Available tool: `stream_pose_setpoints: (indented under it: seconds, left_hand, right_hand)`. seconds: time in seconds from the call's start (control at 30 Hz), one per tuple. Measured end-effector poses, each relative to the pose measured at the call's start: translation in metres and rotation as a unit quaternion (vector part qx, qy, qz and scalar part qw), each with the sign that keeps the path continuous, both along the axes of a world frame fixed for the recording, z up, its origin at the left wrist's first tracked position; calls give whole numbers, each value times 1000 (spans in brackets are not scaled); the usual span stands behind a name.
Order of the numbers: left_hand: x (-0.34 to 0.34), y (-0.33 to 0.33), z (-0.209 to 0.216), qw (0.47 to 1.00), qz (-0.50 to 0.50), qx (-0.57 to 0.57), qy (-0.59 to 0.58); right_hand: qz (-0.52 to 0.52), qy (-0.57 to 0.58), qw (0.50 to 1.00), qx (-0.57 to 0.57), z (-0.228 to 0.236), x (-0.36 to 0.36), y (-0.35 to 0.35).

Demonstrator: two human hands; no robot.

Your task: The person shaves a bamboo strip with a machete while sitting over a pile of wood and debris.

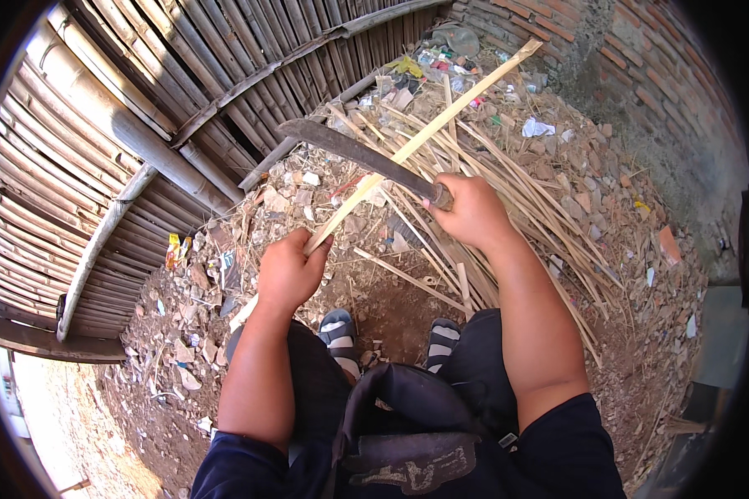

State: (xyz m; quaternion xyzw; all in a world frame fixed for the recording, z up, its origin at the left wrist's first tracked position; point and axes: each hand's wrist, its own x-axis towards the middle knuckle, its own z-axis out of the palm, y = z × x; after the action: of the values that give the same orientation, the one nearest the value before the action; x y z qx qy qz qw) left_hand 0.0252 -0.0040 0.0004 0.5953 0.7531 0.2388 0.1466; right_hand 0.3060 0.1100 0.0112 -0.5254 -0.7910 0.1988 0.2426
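Note:
My left hand [290, 270] is closed around a long, pale bamboo strip [429, 130], which slants up and away to the right. The strip's near end sticks out below that hand, beside my left leg. In my right hand [473, 209] is a machete [354, 150], gripped by its handle. Its dark, broad blade points to the far left and lies across the strip, about midway between my left hand and the strip's far end. Whether the edge has cut into the bamboo cannot be made out.
Many split bamboo strips [508, 187] lie in a loose pile ahead and to the right. Rubble and litter [558, 104] cover the ground. A bamboo wall [141, 108] stands at the left, a brick wall [649, 75] at the far right. My sandalled feet [339, 333] are below.

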Motion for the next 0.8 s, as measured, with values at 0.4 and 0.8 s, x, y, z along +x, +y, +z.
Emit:
stream_pose_setpoints:
  seconds: [0.4,0.8]
  left_hand:
    - [21,5,1,999,-42,8,26]
    - [11,-1,4,1000,-4,-23,-6]
  right_hand:
    - [61,-60,995,-57,-3,-28,-13]
    - [12,-24,998,-64,-3,-23,-8]
